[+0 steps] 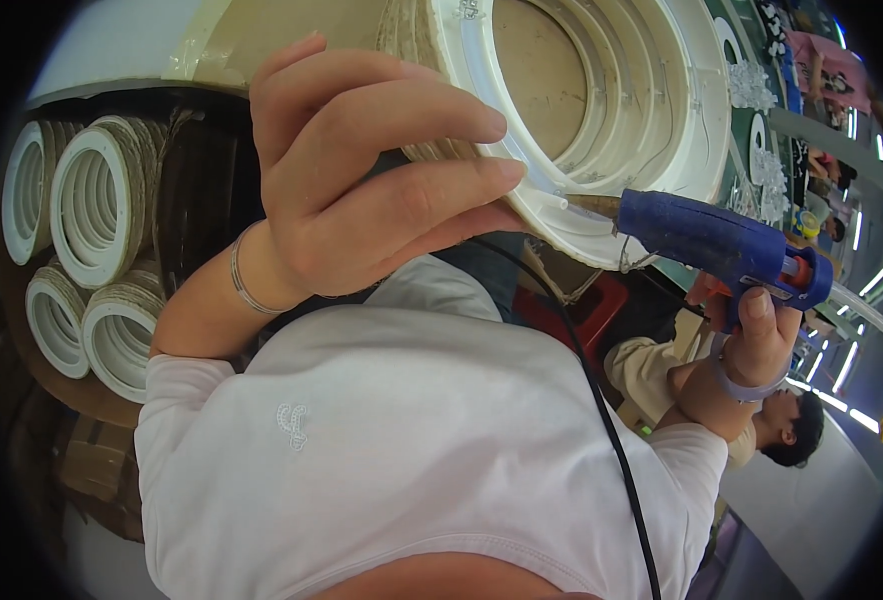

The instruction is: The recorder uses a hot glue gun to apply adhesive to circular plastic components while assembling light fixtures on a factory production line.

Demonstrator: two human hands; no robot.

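A white plastic ring (617, 185), on top of a stack of similar rings, lies in front of me at the upper middle. My left hand (362, 170) has its fingertips pressed on the near left part of its rim, the thumb partly hidden below. Along the rim by these fingertips runs a pale translucent strip (484, 75). My right hand (762, 330) is wrapped round the handle of a blue glue gun (702, 232). Its nozzle points left, with the tip at the rim, close to my left fingertips.
Stacks of white rings (92, 205) stand at the left. A black cable (587, 370) runs down across my shirt. A red stool (597, 310) is below the ring. At the right are another seated person (652, 360) and a green table with clear plastic pieces (752, 85).
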